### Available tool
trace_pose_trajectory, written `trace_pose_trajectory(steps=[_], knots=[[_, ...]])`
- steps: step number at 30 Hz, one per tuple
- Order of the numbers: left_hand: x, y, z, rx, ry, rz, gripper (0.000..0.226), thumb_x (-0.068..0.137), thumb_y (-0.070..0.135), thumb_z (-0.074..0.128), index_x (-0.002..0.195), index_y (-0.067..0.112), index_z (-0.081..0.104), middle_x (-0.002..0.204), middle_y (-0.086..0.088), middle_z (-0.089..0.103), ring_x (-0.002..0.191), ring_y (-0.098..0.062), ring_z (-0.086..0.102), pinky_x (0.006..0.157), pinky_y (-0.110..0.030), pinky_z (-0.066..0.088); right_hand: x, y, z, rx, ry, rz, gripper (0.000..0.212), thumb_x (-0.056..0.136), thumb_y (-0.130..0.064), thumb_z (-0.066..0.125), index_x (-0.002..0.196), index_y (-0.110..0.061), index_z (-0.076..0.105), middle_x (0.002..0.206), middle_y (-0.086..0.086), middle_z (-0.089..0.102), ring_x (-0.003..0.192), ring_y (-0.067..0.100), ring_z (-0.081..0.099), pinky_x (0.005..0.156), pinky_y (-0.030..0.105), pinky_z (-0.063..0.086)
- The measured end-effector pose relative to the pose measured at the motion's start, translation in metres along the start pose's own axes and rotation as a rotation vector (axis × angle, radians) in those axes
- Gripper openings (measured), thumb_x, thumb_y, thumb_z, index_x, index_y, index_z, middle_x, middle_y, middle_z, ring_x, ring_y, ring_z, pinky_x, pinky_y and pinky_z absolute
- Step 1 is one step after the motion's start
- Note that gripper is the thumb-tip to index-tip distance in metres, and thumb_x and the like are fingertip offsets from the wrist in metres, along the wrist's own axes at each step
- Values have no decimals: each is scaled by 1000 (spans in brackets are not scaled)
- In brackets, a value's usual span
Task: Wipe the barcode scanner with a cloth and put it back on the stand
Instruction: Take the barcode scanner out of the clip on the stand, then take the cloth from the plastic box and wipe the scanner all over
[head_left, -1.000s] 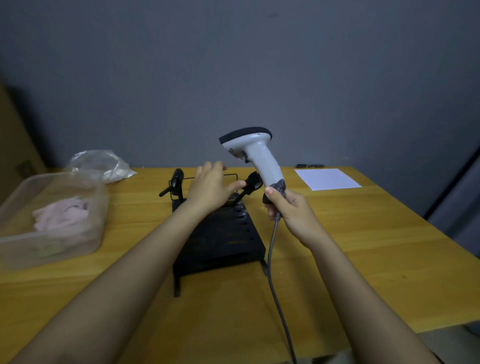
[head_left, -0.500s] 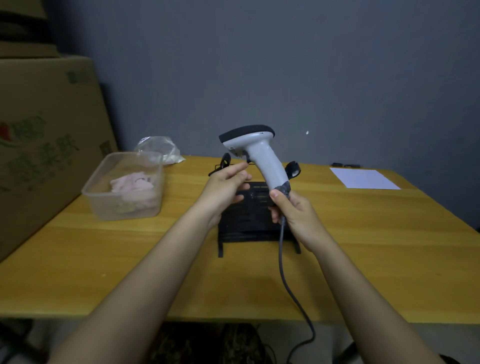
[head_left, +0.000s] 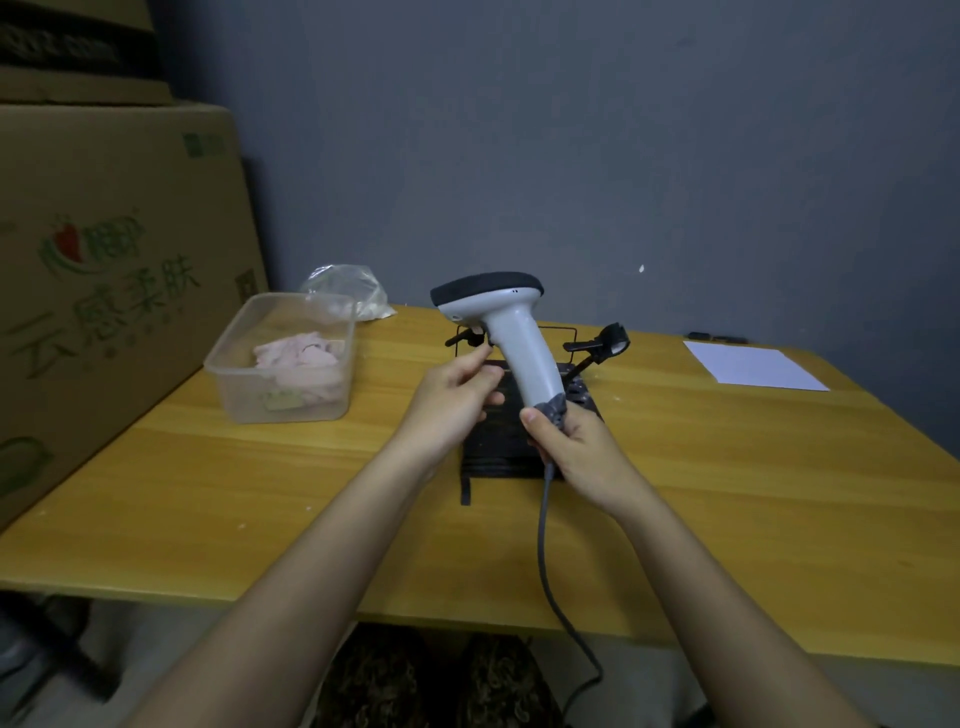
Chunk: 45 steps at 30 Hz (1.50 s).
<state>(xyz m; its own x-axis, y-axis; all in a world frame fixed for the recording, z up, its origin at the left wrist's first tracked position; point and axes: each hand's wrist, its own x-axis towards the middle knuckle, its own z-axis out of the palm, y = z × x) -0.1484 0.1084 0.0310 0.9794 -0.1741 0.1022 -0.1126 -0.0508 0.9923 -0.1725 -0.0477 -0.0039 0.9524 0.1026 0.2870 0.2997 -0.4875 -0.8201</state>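
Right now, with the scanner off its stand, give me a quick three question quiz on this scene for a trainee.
1. True or false: the right hand grips the scanner at the bottom of its handle.
2. Where is the pink cloth? A) in the clear tub B) draped on the stand C) in the left hand
3. Fill in: the sheet of paper lies on the table, to the ____ of the stand as the camera sees it.

Key: 1 true. 2 A. 3 right.
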Motion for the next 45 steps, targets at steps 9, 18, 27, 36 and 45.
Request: trace_pose_trajectory(steps=[9,18,27,36,45], knots=[[0,-14,-1,65,12,-15,47,96,21,47,142,19,40,93,13,59,84,-7,61,80,-26,49,2,9,6,-97,-53,28,30,95,-29,52,69,-18,44,60,-5,41,49,1,38,47,15,29],[9,-8,-9,68,19,-6,43,97,22,43,139,29,43,124,5,57,85,-7,62,74,-22,49,2,4,7,-10,112,-10,32,95,-28,52,65,-21,44,60,-2,45,52,6,42,49,19,33],[13,-15,-67,185,198,-20,34,96,23,46,128,24,56,106,4,63,94,-12,60,86,-34,48,25,-26,5,-86,154,-67,40,92,-36,54,65,-8,46,59,3,41,50,7,38,46,17,29],[48,-39,-157,722,469,22,34,93,28,40,112,21,68,117,-8,67,115,-33,53,99,-43,42,98,-54,46,-200,132,-67,42,89,-46,54,62,-15,41,56,2,41,50,16,40,53,31,30],[138,-63,-195,967,213,-136,34,88,35,50,110,13,64,112,-10,67,106,-29,60,89,-40,48,155,-42,86,-235,114,4,48,88,-44,55,57,-16,32,51,-1,34,48,17,35,51,32,27]])
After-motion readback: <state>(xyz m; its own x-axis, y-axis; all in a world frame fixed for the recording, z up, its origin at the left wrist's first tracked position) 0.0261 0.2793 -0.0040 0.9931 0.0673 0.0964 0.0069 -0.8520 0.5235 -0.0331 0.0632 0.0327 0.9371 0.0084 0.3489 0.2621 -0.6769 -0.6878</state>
